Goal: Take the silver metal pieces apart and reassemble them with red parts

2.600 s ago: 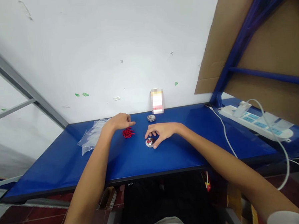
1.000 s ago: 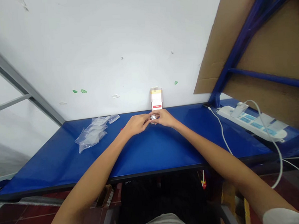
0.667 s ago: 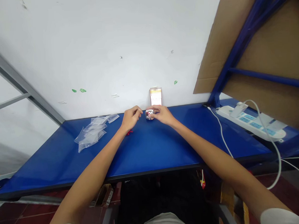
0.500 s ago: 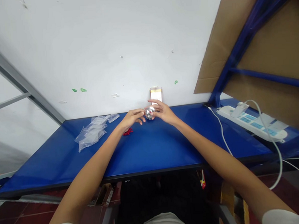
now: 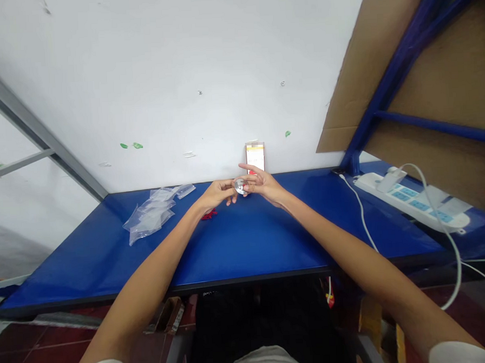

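Note:
A small round silver metal piece (image 5: 240, 186) with a shiny face and a bit of red is held up between both hands, above the back of the blue table. My right hand (image 5: 263, 186) grips its right side with thumb and fingers, the index finger stretched out above it. The fingers of my left hand (image 5: 220, 193) are bent and closed at its left edge, thumb below. Partly behind my left wrist lies a small red bundle (image 5: 209, 214), which looks like string. The far side of the metal piece is hidden.
Clear plastic bags (image 5: 151, 213) lie on the blue table (image 5: 249, 246) to the left. A phone-like panel with a bright face (image 5: 255, 156) leans on the wall behind my hands. At right sit a white power strip (image 5: 410, 200) and a cable (image 5: 362, 213).
The silver piece has turned, so its face shows flatter, and it sits slightly lower and further left. My left fingers have closed in on its left edge.

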`<state>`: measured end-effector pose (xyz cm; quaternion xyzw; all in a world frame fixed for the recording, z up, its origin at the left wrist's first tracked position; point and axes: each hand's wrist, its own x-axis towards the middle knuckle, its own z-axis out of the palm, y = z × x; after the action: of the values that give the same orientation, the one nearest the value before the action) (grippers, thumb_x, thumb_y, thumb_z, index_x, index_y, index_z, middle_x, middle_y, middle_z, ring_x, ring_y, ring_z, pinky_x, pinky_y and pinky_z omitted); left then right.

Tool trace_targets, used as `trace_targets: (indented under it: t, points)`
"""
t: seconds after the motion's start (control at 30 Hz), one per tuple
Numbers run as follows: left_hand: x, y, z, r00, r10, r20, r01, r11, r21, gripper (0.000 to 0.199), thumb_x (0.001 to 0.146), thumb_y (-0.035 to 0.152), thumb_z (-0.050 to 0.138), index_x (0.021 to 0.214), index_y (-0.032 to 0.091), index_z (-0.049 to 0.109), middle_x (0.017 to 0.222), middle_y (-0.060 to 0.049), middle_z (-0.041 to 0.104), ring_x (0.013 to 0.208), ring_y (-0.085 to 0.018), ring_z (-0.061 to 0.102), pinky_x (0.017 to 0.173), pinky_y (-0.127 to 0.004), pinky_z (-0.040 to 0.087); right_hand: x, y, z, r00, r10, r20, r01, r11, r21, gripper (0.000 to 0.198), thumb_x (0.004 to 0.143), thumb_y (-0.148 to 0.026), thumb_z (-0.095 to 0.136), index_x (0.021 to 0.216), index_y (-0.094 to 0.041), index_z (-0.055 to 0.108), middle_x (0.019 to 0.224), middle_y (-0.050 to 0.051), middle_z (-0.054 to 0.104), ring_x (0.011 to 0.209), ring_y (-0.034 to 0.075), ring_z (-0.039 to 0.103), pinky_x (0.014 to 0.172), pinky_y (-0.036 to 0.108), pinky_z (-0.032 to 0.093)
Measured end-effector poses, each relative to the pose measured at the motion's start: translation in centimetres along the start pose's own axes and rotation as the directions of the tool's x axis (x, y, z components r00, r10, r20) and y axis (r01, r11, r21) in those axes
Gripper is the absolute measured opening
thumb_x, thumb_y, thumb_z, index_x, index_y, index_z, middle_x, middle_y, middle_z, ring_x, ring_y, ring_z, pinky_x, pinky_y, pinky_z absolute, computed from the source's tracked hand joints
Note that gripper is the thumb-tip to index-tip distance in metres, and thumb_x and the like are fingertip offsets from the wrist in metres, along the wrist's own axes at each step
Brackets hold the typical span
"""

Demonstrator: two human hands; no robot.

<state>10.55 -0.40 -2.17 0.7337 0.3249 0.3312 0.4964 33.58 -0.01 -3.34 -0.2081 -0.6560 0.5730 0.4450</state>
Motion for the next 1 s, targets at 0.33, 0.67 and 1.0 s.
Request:
trace_targets:
  t: [0.33,0.67,1.0]
  points:
    - [-2.3,0.2,-9.6,0.936,-0.351,0.019,0.257,0.721,0.644,0.016,0.070,0.035,0.071,0.075,0.020,0.073,0.070,-0.002,0.070,0.060,-0.015,0.058,0.056,-0.026,0.041,0.3,1.6,-3.3,0.946,-0.189,-0.265,-0.034,0.751,-0.659,0.027,0.094,-0.026,0.079,0.121,-0.025,0.081,0.107,0.007,0.083,0.106,0.029,0.079,0.104,0.045,0.059]
    - [-2.7,0.6,-9.8,0.905,-0.425,0.010,0.313,0.681,0.662,0.018,0.068,0.039,0.073,0.069,0.022,0.069,0.061,-0.002,0.063,0.055,-0.016,0.052,0.053,-0.028,0.034,0.0,1.3,-3.0,0.984,-0.119,0.132,0.168,0.382,-0.909,0.035,0.102,-0.022,0.065,0.132,-0.031,0.081,0.143,0.005,0.073,0.141,0.032,0.061,0.120,0.052,0.048]
    - [-3.2,1.8,-9.6,0.869,-0.494,0.014,0.374,0.675,0.636,0.028,0.067,0.047,0.080,0.063,0.023,0.066,0.060,-0.002,0.060,0.054,-0.017,0.051,0.052,-0.030,0.032,-0.5,0.6,-3.8,0.983,-0.125,0.132,0.172,0.407,-0.897,0.033,0.104,-0.030,0.065,0.134,-0.026,0.076,0.135,0.009,0.075,0.132,0.032,0.063,0.117,0.050,0.049]
